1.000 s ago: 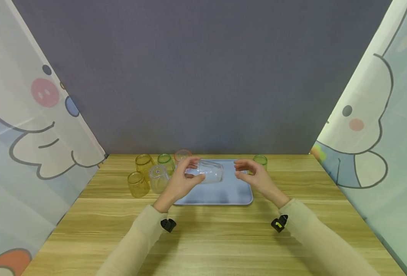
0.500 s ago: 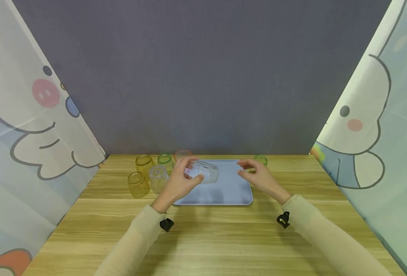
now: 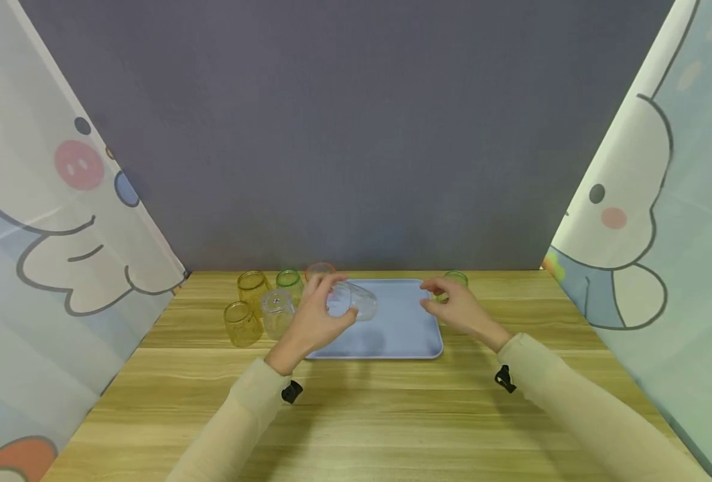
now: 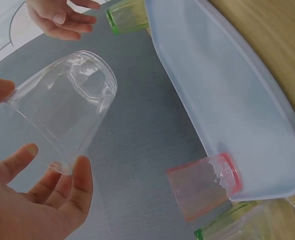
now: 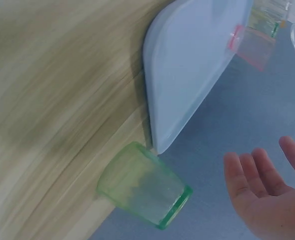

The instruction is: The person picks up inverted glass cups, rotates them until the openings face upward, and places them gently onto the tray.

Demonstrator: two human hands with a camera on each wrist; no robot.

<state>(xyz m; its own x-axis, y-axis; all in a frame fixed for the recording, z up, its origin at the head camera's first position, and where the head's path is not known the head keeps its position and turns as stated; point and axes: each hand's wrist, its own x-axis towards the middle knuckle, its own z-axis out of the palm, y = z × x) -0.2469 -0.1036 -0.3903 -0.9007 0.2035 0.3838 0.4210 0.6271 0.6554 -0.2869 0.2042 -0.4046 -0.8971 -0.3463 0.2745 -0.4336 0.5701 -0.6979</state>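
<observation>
My left hand (image 3: 322, 318) grips a clear drinking glass (image 3: 364, 304) near its rim, thumb on one side and fingers on the other. The glass lies tilted on its side above the pale blue tray (image 3: 404, 338), its base pointing right. In the left wrist view, the fingers curl round the rim of the clear glass (image 4: 70, 92). To the right, my right hand (image 3: 461, 311) hovers by the tray's right end with relaxed, slightly bent fingers and nothing between them. Behind it stands a green glass (image 5: 142, 185), partly hidden in the head view.
Left of the tray stand two yellow glasses (image 3: 243, 328), a clear one (image 3: 278, 314) and a green one (image 3: 289, 284). A red-rimmed glass (image 4: 202, 187) stands by the tray's far left corner. A grey panel (image 3: 356, 167) rises behind the wooden table (image 3: 380, 415).
The clear glass has shifted slightly left in my left hand's grip and tips more, its base swinging toward the camera's left. My right hand has drawn away a little to the right.
</observation>
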